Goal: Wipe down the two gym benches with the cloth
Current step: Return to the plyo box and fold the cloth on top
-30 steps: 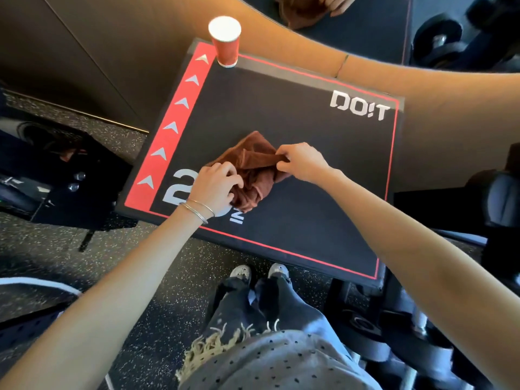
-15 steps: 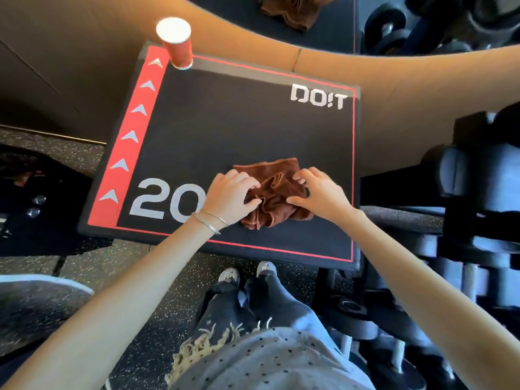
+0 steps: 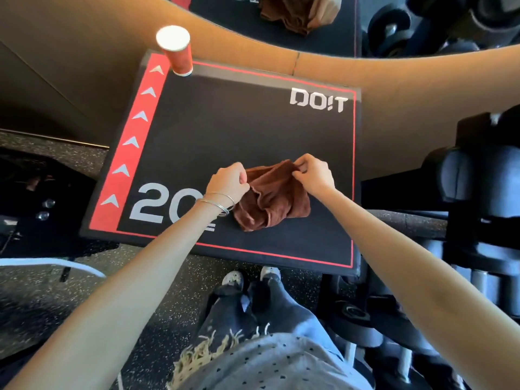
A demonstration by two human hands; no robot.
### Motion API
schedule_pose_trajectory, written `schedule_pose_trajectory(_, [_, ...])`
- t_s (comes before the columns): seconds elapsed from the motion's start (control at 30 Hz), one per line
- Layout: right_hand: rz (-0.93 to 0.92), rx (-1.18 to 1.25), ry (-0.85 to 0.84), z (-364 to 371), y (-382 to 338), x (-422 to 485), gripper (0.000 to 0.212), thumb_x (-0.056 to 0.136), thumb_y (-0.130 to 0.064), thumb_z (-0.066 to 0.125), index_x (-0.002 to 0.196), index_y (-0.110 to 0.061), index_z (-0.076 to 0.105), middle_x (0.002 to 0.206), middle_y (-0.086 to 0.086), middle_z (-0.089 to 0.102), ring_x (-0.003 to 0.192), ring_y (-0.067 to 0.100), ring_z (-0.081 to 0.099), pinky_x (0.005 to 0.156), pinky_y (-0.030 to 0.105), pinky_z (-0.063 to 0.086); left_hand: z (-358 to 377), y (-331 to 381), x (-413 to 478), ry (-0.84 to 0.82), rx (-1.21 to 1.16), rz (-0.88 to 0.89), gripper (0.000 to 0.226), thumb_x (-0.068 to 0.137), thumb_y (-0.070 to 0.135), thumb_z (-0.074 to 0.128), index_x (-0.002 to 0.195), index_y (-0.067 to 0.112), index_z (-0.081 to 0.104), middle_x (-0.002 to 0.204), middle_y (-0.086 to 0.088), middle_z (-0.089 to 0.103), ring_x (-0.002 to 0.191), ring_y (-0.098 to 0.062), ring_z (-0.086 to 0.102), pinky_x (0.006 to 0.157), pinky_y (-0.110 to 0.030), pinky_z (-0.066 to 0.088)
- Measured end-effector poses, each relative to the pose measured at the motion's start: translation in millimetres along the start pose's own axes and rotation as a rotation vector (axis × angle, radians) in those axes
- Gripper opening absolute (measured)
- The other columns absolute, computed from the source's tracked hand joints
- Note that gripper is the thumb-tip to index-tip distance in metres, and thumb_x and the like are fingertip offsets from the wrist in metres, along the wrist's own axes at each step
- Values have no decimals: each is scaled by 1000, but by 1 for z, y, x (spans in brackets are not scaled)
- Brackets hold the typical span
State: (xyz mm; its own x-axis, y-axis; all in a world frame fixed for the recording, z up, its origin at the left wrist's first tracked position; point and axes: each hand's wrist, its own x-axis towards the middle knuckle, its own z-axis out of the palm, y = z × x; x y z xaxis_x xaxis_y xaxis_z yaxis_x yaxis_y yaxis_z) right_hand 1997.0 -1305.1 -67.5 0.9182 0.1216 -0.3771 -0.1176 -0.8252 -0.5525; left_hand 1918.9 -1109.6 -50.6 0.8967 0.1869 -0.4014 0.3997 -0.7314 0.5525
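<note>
A moment ago both my hands lay bunched over the cloth, pressing it into the pad. Now they have come off the heap and each pinches the far hem. The left grip (image 3: pixel 229 180) is clamped on the left end and the right grip (image 3: pixel 315 174) on the right end, thumb against fingertips with the fabric between. The cloth (image 3: pixel 271 198) lies crumpled on the front right part of the worktop (image 3: pixel 225 122), just right of the big white "20". Its far edge is drawn up between my grips and the rest sags on the pad. I read this as a pause in the wiping: I seem to be opening the cloth out or turning it to a fresh face, with most of this bench not yet covered. My forearms reach in from the lower corners and converge on the cloth, wrists slightly bent, knuckles up, bangles (image 3: pixel 219 202) on the left wrist. The red paper cup (image 3: pixel 176 50) stands at the far left corner, well apart, and will need minding when I sweep that way.
</note>
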Motion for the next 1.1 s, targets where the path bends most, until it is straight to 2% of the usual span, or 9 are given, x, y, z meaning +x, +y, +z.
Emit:
schedule_pose_trajectory(0.13, [-33, -89, 85, 3, 4, -4, 14, 89, -19, 58, 101, -19, 52, 99, 3, 64, 88, 27, 60, 69, 33, 45, -8, 0, 13, 99, -55, 7, 10, 85, 10, 53, 81, 18, 54, 86, -6, 65, 87, -33, 60, 76, -30, 41])
schedule_pose_trajectory(0.3, [-110, -75, 62, -3, 12, -22, 27, 86, -25, 66, 102, -14, 47, 102, 1, 55, 84, 21, 54, 67, 31, 40, -5, -1, 19, 160, 160, 113, 12, 88, 8, 50, 92, 14, 60, 97, -8, 65, 93, -31, 60, 82, -38, 44])
schedule_pose_trajectory(0.43, [-133, -11, -14, -2, 31, -51, 36, 79, -27, 75, 95, -13, 46, 95, 2, 56, 80, 22, 56, 71, 36, 46, 9, 2, -10, 223, 329, 444, 7, 76, 23, 63, 82, 22, 62, 88, 0, 61, 86, -27, 56, 72, -36, 38])
schedule_pose_trajectory(0.53, [-133, -6, -85, 3, 43, -64, 40, 78, -23, 77, 101, -11, 46, 101, 2, 52, 82, 20, 55, 76, 35, 48, 33, 3, -39, 134, 487, 688, 25, 64, 37, 74, 82, 23, 63, 86, 1, 61, 82, -25, 57, 68, -37, 41])
schedule_pose_trajectory(0.63, [-135, 13, -80, 9, 44, -67, 39, 78, -14, 75, 105, -8, 47, 102, 3, 50, 83, 24, 57, 78, 37, 49, 46, 5, -47, 74, 611, 654, 39, 61, 37, 79, 91, 19, 63, 92, -1, 62, 84, -25, 58, 68, -36, 42])
schedule_pose_trajectory(0.73, [-182, 46, -73, 1, 46, -65, 34, 76, -5, 73, 97, -14, 48, 95, 3, 53, 76, 23, 57, 74, 35, 49, 43, 10, -46, 145, 603, 698, 21, 61, 20, 77, 78, 18, 64, 80, 0, 64, 75, -24, 61, 65, -35, 46])
schedule_pose_trajectory(0.87, [-155, 131, -180, -26, 55, -62, 42, 69, -2, 75, 86, -28, 47, 79, -5, 56, 58, 6, 52, 61, 17, 45, 21, -2, -42, 231, 542, 712, 15, 60, 15, 72, 62, 21, 58, 68, 6, 63, 70, -22, 58, 67, -37, 42])
schedule_pose_trajectory(1.0, [-105, -196, -416, -20, 56, -70, 37, 73, -7, 73, 100, -14, 49, 90, 6, 60, 75, 23, 58, 69, 31, 48, 22, -1, -45, -45, 644, 601, 9, 80, 20, 61, 81, 26, 67, 90, 9, 67, 101, -19, 53, 88, -39, 32])
schedule_pose_trajectory(1.1, [-161, -427, -284, -17, 46, -74, 38, 79, -23, 73, 108, -12, 51, 102, 7, 58, 91, 30, 57, 77, 37, 46, 19, -2, -40, -95, 567, 475, 15, 87, 29, 54, 89, 29, 69, 103, 9, 66, 106, -19, 49, 89, -38, 33])
